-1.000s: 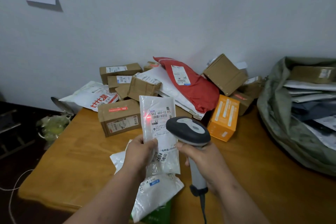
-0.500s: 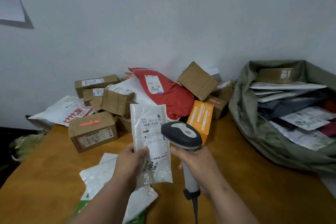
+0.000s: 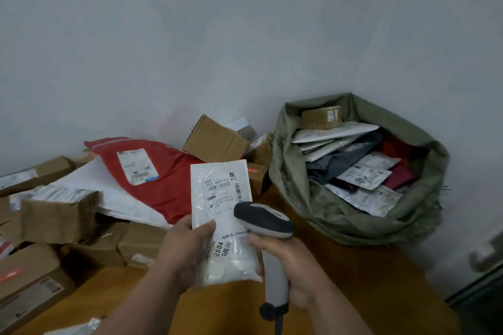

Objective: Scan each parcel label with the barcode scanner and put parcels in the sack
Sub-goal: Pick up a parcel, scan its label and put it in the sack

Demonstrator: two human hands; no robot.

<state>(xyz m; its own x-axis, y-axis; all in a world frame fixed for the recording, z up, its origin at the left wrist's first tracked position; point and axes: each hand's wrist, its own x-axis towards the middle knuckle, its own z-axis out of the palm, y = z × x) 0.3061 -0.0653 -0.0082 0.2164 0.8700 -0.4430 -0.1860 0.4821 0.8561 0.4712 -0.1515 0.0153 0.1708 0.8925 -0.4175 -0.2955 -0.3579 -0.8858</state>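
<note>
Between both hands' fingers: left hand [image 3: 187, 250] pinches white parcel [image 3: 223, 215], right hand [image 3: 294, 272] grips scanner [image 3: 265, 221]; sack [image 3: 294, 179] approx. half full, many parcels left on desk [image 3: 353, 280].

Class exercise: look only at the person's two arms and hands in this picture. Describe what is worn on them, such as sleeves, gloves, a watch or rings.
Both forearms enter from the bottom edge and are bare as far as the picture shows: no sleeves in view. The left hand and the right hand wear no gloves. No watch, bracelet or ring can be seen on the wrists and fingers that show, though some fingers are hidden.
</note>
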